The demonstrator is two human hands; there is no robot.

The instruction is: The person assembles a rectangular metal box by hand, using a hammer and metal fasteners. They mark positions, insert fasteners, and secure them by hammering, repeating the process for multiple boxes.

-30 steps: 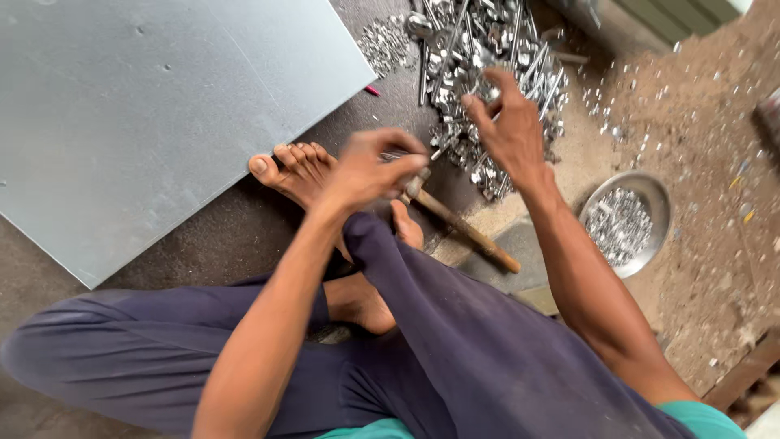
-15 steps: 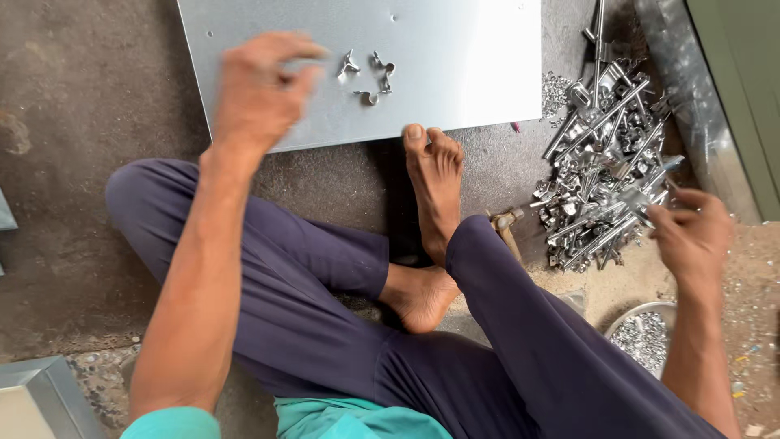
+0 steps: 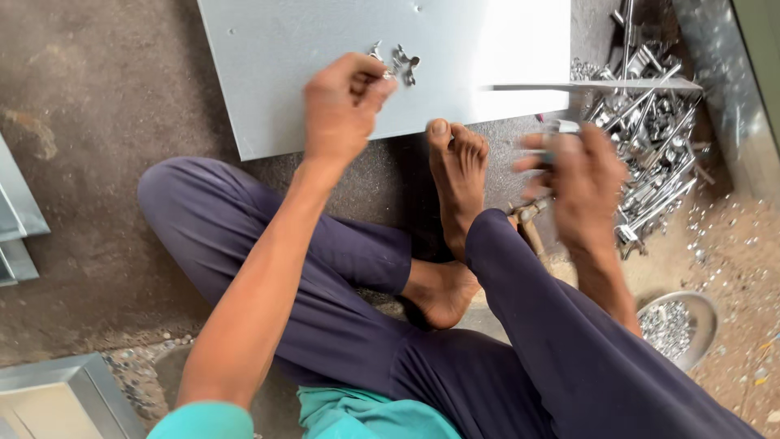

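Observation:
I sit cross-legged on the floor in front of a flat grey metal sheet [image 3: 309,97]. My left hand [image 3: 341,106] hovers over the sheet's near part, its fingers pinched together on a small shiny metal fitting, right beside a few more small fittings [image 3: 402,61] that lie on the sheet. My right hand [image 3: 573,183] is blurred with motion to the right of my foot [image 3: 459,175]. Its fingers are closed on a small shiny metal part [image 3: 561,127]. Just behind it lies a heap of metal fittings [image 3: 654,142].
A wooden-handled hammer [image 3: 528,223] lies between my foot and the heap. A steel bowl [image 3: 705,313] of tiny metal bits stands at the lower right. Folded sheet-metal pieces lie at the left edge [image 3: 16,219] and bottom left [image 3: 69,394]. A metal strip [image 3: 593,84] crosses the heap.
My view has shifted left and closer. My left hand stays over the sheet by the small fittings. My right hand has come off the heap toward my foot, with a small part in it.

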